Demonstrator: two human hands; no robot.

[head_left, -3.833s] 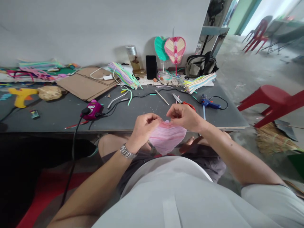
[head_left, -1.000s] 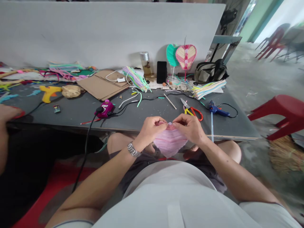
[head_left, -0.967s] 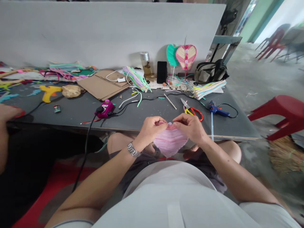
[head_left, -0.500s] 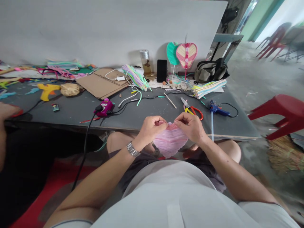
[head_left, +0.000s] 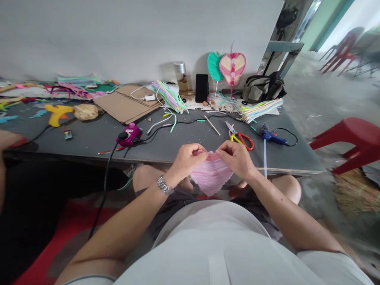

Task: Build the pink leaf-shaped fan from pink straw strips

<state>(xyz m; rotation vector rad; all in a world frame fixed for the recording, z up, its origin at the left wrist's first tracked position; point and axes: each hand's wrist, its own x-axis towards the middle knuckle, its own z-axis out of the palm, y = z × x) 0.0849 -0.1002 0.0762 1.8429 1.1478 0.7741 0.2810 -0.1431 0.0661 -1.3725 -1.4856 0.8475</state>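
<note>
A pink and lilac heart-shaped piece point(head_left: 211, 176), made of ridged strips with a frilled lower edge, hangs between my hands just in front of the table edge. My left hand point(head_left: 189, 160) pinches its upper left edge between thumb and fingers. At the upper right edge, my right hand point(head_left: 237, 157) has the same kind of pinch. The fingertips hide parts of its top rim. Just beyond my right hand lie scissors point(head_left: 246, 141) with red and yellow handles. A blue glue gun point(head_left: 273, 137) with a clear glue stick rests farther right.
On the grey table point(head_left: 178, 146) are a purple power socket point(head_left: 130, 134), cables, a yellow glue gun point(head_left: 58, 114), cardboard point(head_left: 124, 105) and bundles of pipe cleaners point(head_left: 170, 97). Heart-shaped fans point(head_left: 233, 68) and a phone point(head_left: 202, 88) stand behind. Another person's hand point(head_left: 10, 139) is at left.
Both hands and the heart-shaped piece have shifted very slightly. The grip at its top edge stays the same.
</note>
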